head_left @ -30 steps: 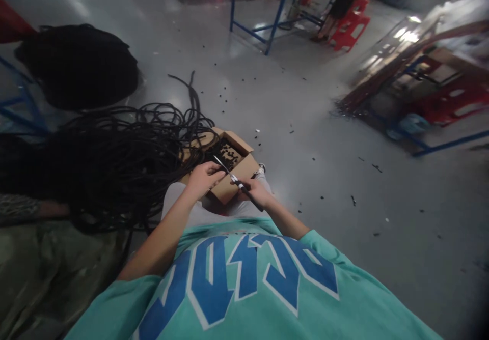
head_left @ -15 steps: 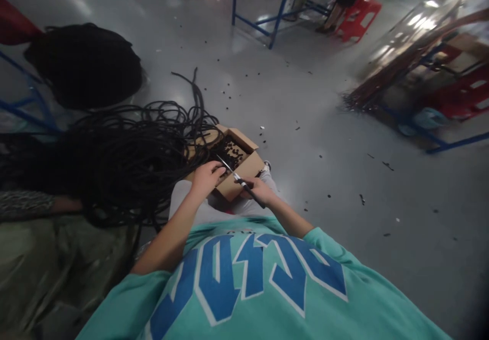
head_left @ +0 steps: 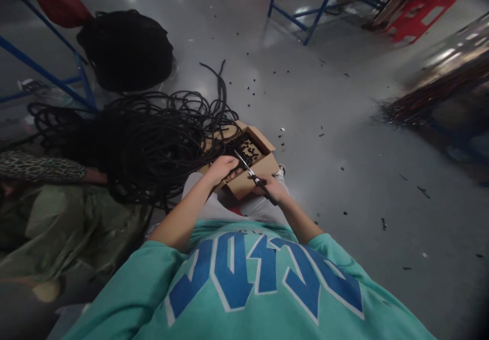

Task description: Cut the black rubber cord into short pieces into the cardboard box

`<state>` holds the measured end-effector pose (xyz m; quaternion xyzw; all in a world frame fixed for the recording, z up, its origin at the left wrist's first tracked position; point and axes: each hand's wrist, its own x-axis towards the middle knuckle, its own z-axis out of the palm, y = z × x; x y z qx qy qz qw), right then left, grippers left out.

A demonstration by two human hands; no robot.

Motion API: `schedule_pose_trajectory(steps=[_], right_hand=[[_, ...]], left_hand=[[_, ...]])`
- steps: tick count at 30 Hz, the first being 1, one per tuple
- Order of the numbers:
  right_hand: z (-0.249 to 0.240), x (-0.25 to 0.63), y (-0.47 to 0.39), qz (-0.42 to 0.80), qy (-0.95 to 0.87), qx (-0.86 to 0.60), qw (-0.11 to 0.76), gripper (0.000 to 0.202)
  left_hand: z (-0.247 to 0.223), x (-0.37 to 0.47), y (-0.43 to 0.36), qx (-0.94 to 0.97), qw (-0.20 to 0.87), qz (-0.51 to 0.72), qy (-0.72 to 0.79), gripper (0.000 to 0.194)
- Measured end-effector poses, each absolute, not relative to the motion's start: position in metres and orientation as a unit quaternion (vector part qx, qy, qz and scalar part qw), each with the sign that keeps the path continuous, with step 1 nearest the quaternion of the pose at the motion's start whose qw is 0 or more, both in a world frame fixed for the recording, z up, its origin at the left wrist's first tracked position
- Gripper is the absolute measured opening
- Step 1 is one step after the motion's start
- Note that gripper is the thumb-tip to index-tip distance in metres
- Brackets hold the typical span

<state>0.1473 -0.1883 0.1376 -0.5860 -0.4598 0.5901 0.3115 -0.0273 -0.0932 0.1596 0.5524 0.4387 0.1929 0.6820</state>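
My right hand (head_left: 273, 186) is closed around the handles of the black-handled scissors (head_left: 252, 175), whose long axis slants forward and leftward above the open cardboard box (head_left: 264, 167). My left hand (head_left: 223, 169) sits curled just left of them; I cannot tell whether it pinches anything. Short black pieces (head_left: 251, 151) lie inside the box; farther left, black cords (head_left: 153, 131) sprawl in a tangled heap.

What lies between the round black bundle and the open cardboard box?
In the head view, loops of the tangled black cords lie between the black bundle and the cardboard box.
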Motion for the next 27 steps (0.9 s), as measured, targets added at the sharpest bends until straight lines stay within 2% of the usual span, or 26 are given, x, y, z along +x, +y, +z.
schedule_pose_trajectory(steps=[5, 9, 12, 21, 27], right_hand=[[0.137, 0.148, -0.177, 0.604, -0.437, -0.599, 0.294, 0.052], [0.147, 0.146, -0.17, 0.631, -0.414, -0.588, 0.29, 0.053], [0.15, 0.144, -0.164, 0.646, -0.398, -0.576, 0.305, 0.054], [0.143, 0.146, -0.156, 0.63, -0.423, -0.579, 0.298, 0.05], [0.125, 0.145, -0.149, 0.607, -0.426, -0.6, 0.3, 0.041]], left_hand=[[0.152, -0.025, -0.079, 0.546, 0.694, 0.175, 0.436, 0.011], [0.15, -0.021, -0.074, 0.617, 0.613, 0.188, 0.456, 0.012], [0.148, -0.018, -0.071, 0.632, 0.587, 0.173, 0.475, 0.006], [0.142, -0.023, -0.06, 0.489, 0.738, 0.159, 0.436, 0.014], [0.13, -0.018, -0.055, 0.441, 0.757, 0.169, 0.452, 0.017]])
